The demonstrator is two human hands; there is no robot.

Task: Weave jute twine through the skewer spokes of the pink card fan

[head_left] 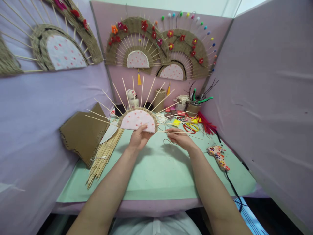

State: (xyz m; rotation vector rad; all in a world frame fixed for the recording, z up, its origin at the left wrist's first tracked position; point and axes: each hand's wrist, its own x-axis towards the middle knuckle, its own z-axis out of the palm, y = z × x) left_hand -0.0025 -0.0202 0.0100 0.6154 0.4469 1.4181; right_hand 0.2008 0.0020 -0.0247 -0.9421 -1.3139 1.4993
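My left hand [140, 137] grips the bottom edge of a half-round fan [133, 120] covered in pink-spotted white cloth. Brown twine [129, 111] is wound along its curved rim, and several thin wooden sticks [149, 93] radiate outward from it. Just right of the fan, my right hand [179, 138] has its fingers pinched together by the lowest right stick. A loop of twine [167, 141] hangs below those fingers, apparently held in them.
At left lie a bundle of sticks [104, 158] and brown cardboard pieces [83, 133]. A patterned glue gun [218, 157] with a black cord rests at right. Scissors [190, 128], a twine spool [160, 100] and green-handled pliers [204, 100] stand behind. Finished fans [137, 24] hang on the back wall.
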